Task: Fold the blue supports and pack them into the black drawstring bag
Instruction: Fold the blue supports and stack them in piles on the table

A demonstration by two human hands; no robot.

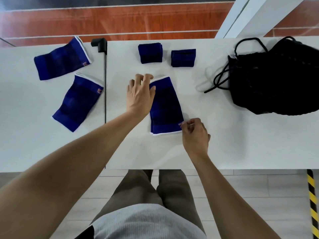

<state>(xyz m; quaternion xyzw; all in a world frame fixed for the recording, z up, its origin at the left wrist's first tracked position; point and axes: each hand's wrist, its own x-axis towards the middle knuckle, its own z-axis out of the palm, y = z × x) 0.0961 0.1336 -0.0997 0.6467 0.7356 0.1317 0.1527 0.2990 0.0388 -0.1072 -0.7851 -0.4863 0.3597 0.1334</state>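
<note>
A blue support [166, 107] with white edging lies flat and unfolded in the middle of the white table [224, 144]. My left hand [139, 94] rests at its far left corner, fingers spread, thumb touching the cloth. My right hand [195, 133] pinches its near right corner by the small label. Two folded blue supports [150, 52] [183, 57] sit side by side behind it. Two more unfolded supports [63, 58] [78, 101] lie on the left table. The black drawstring bag [276, 80] lies at the right, its cords [219, 81] trailing leftward.
A seam [105, 100] divides the left table from the main one, with a black clamp [99, 44] at its far end. An orange floor lies beyond the tables. A yellow-black striped post [312, 200] stands at the near right.
</note>
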